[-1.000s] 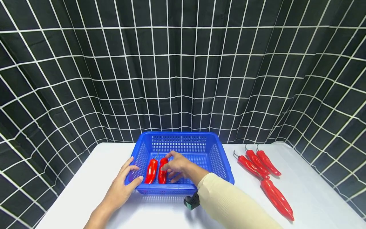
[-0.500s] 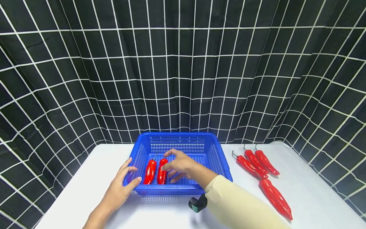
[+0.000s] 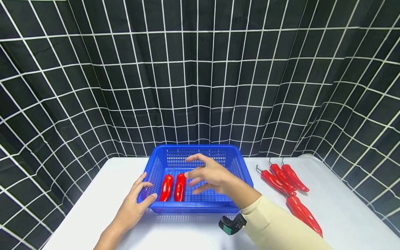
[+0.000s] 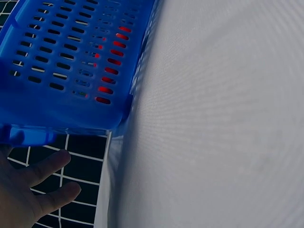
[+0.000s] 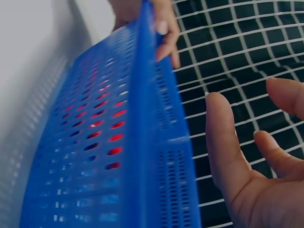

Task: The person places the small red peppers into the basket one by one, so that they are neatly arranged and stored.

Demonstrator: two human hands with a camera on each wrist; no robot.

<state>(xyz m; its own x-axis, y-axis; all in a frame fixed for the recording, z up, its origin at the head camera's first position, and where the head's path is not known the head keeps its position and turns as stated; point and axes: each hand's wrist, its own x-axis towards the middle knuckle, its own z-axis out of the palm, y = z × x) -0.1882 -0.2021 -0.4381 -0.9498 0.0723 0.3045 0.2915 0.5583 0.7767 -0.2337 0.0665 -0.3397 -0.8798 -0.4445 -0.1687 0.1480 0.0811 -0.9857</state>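
Note:
Two red chili peppers lie side by side in the left half of a blue plastic basket (image 3: 200,205); one is the left pepper (image 3: 166,188), the other the right pepper (image 3: 180,188). My left hand (image 3: 132,205) rests at the basket's left front corner, fingers spread and relaxed over the rim. Over the basket's middle, my right hand (image 3: 212,175) hovers with parted fingers and holds nothing; its thumb overlaps the right pepper's top end in the head view. In the right wrist view, red shows through the basket's slotted wall (image 5: 95,123).
On the white table (image 3: 187,232), right of the basket, three red peppers (image 3: 279,178) lie close together, with another pepper (image 3: 303,213) nearer the front. A black curtain (image 3: 200,86) with white grid lines surrounds the back and sides. A dark wrist device (image 3: 231,224) hangs under the right wrist.
My right hand has drawn up and right from the right pepper, its fingers spreading wider. That pepper stays in the basket. The left hand keeps its place at the corner.

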